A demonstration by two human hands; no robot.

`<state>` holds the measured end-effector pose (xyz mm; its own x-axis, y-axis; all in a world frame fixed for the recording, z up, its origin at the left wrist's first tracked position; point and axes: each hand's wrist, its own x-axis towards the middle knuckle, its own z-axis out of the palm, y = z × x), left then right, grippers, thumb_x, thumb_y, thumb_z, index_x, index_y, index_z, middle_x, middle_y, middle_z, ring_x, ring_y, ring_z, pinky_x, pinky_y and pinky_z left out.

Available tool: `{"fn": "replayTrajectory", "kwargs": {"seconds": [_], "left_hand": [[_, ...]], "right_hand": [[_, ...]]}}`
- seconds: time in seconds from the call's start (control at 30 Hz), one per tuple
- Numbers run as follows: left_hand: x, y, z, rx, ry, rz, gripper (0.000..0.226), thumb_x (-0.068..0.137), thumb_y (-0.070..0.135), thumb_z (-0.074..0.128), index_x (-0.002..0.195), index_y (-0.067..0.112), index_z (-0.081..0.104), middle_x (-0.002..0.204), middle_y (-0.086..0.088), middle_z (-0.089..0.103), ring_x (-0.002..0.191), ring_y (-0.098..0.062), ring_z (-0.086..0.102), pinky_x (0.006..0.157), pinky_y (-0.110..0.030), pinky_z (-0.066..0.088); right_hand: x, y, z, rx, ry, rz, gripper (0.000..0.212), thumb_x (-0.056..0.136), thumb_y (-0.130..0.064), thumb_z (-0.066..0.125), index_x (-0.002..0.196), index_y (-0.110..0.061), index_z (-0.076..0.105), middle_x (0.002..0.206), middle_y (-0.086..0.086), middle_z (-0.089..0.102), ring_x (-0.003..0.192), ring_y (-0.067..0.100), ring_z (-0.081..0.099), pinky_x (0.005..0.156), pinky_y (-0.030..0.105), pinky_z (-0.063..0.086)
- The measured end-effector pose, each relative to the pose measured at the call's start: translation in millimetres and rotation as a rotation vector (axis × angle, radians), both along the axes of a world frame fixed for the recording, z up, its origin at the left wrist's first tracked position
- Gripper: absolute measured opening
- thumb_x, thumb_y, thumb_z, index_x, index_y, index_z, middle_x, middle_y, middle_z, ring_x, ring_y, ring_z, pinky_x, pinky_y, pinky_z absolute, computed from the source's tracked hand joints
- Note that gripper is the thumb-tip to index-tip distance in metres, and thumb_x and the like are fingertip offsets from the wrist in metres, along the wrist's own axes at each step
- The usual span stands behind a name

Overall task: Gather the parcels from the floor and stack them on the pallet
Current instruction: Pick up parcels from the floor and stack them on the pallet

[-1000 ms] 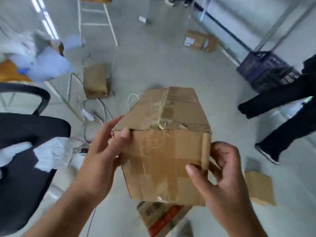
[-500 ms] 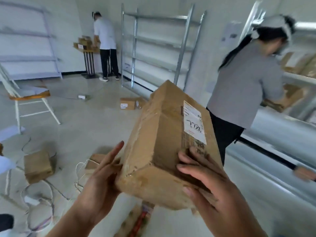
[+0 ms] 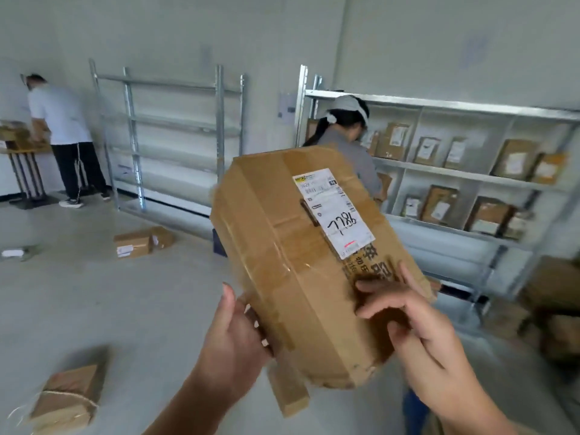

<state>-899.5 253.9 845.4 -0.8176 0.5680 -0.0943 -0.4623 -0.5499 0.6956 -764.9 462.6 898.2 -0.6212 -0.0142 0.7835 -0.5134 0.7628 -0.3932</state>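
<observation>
While both hands clamp it, the cardboard parcel point(image 3: 301, 262) tilts aloft — creased, tape-glossed, white-labelled; left grip point(image 3: 232, 343) curls round its near corner; right grip point(image 3: 420, 334) pinches its face.

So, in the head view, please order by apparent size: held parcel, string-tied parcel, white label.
1. held parcel, though nearness enlarges it
2. string-tied parcel
3. white label

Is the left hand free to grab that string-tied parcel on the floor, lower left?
Probably not yet: the left hand holds the labelled box together with the right hand. The string-tied parcel lies well below, with nothing covering it.
</observation>
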Motion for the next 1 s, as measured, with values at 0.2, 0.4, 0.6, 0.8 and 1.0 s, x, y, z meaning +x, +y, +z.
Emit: {"fn": "replayTrajectory", "kwargs": {"seconds": [0.2, 0.4, 0.6, 0.8, 1.0], "left_hand": [[27, 90, 9, 0.072, 0.104, -0.062, 0.071, 0.095, 0.065, 0.042, 0.152, 0.023, 0.053, 0.146, -0.01, 0.065, 0.136, -0.031, 0.061, 0.104, -0.052, 0.048], [59, 138, -1, 0.219, 0.032, -0.232, 0.108, 0.066, 0.083, 0.079, 0.156, 0.03, 0.049, 0.155, -0.013, 0.057, 0.146, -0.04, 0.05, 0.116, -0.062, 0.032], [79, 180, 9, 0.064, 0.294, -0.208, 0.071, 0.071, 0.046, 0.09, 0.133, 0.039, 0.058, 0.143, -0.003, 0.065, 0.112, -0.009, 0.073, 0.096, -0.041, 0.056], [73, 212, 37, 0.1, 0.781, -0.237, 0.108, 0.076, -0.002, 0.087, 0.156, 0.047, 0.035, 0.15, 0.015, 0.057, 0.127, -0.021, 0.066, 0.089, -0.027, 0.061], [103, 234, 79, 0.221, 0.514, -0.477, 0.063, 0.091, 0.066, 0.068, 0.144, 0.033, 0.062, 0.15, -0.005, 0.062, 0.129, -0.03, 0.067, 0.096, -0.058, 0.059]], "right_hand": [[26, 16, 9, -0.07, 0.113, -0.374, 0.038, 0.098, -0.049, 0.062, 0.131, -0.03, 0.056, 0.141, -0.015, 0.058, 0.144, 0.019, 0.048, 0.128, 0.052, 0.02], [66, 19, 34, -0.501, 0.035, -0.804, 0.134, 0.056, -0.075, 0.085, 0.163, -0.034, 0.016, 0.172, -0.016, 0.001, 0.159, 0.001, 0.0, 0.126, 0.031, 0.011], [139, 45, 35, -1.054, 0.14, -0.697, 0.139, 0.044, -0.05, 0.097, 0.163, -0.038, 0.025, 0.156, -0.016, 0.047, 0.136, 0.005, 0.052, 0.108, 0.034, 0.048], [215, 67, 31, -1.19, 0.3, -0.638, 0.152, 0.028, -0.046, 0.106, 0.159, -0.044, 0.029, 0.151, -0.024, 0.048, 0.132, 0.008, 0.056, 0.082, 0.033, 0.063], [295, 99, 22, -1.211, 0.422, -0.603, 0.101, 0.079, 0.003, 0.075, 0.162, -0.034, 0.03, 0.153, -0.009, 0.053, 0.116, 0.003, 0.064, 0.07, 0.019, 0.06]]}}
